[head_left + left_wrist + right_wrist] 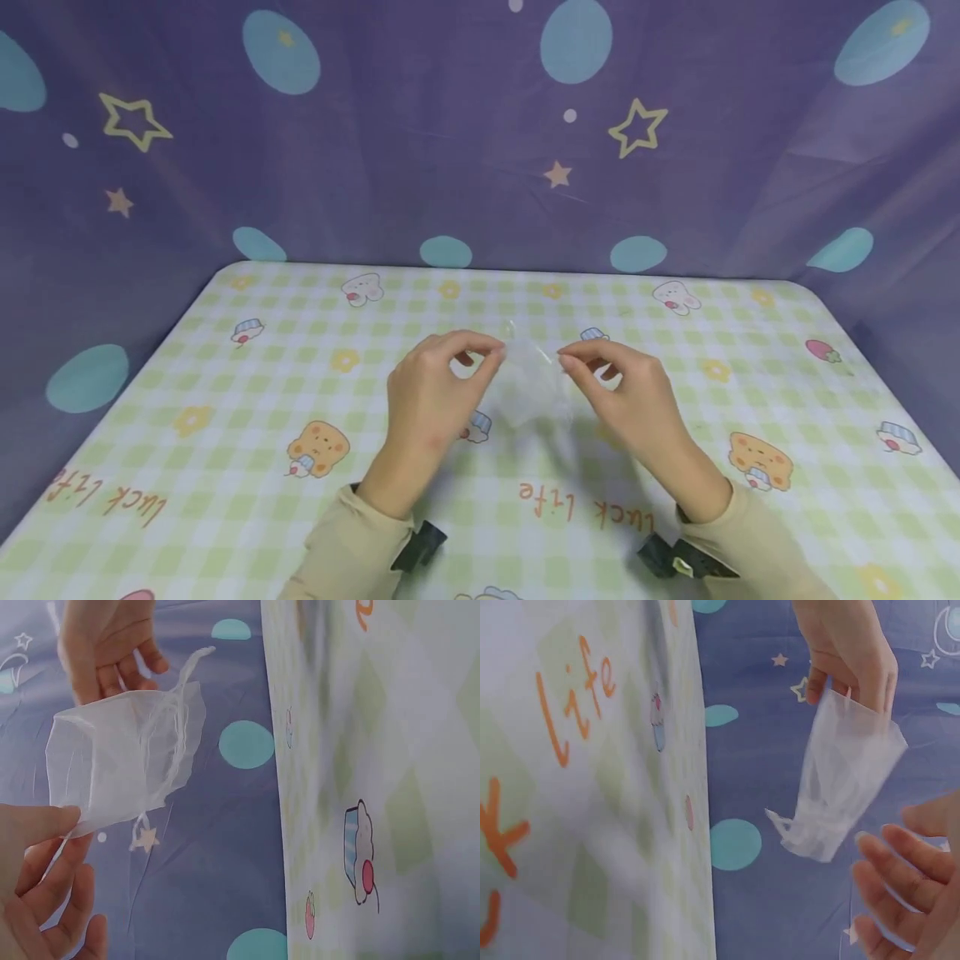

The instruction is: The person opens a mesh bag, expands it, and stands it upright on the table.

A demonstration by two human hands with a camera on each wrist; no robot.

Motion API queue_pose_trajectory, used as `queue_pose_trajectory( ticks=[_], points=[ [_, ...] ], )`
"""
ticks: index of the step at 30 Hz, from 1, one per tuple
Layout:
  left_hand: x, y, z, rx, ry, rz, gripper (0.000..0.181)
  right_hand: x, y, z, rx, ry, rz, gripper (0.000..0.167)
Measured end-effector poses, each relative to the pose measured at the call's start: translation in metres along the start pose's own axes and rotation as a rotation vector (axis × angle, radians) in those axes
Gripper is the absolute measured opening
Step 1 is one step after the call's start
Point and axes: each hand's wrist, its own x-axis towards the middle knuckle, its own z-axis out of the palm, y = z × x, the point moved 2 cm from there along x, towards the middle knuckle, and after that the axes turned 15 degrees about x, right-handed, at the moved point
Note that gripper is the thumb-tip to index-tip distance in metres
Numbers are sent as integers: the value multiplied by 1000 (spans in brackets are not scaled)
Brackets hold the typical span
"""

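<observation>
A small sheer white drawstring pouch [528,387] hangs between my two hands above the table. My left hand [435,387] pinches one corner of it between thumb and forefinger, clearest in the left wrist view. Facing it, my right hand [630,392] is held close to the pouch's other edge, thumb and forefinger near each other. The right wrist view shows a gap between these loosely bent fingers [892,877] and the pouch [847,772]. White cords [196,660] trail from the gathered end of the pouch.
Below the hands is a table [247,383] under a green and white checked cloth printed with cartoon figures. A purple curtain [450,150] with stars and blue ovals hangs behind and beside it. Dark wrist devices [420,546] sit at both cuffs.
</observation>
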Motion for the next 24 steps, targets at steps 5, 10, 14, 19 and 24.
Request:
queue_pose_trajectory(
  ticks=[5,10,14,19,24],
  points=[
    [2,-3,-4,-15,41,-27,5,3,4,-6,-37,-63,161,15],
    [4,-6,-10,-99,81,-44,7,4,8,-7,-1,-147,294,25],
    [6,-8,-12,-146,93,-51,8,5,10,-7,84,-206,374,33],
    [6,-9,-12,-158,91,-61,9,5,11,-6,165,-185,419,31],
    [5,-9,-6,-108,39,-34,11,7,13,-10,218,-73,424,30]
  ],
)
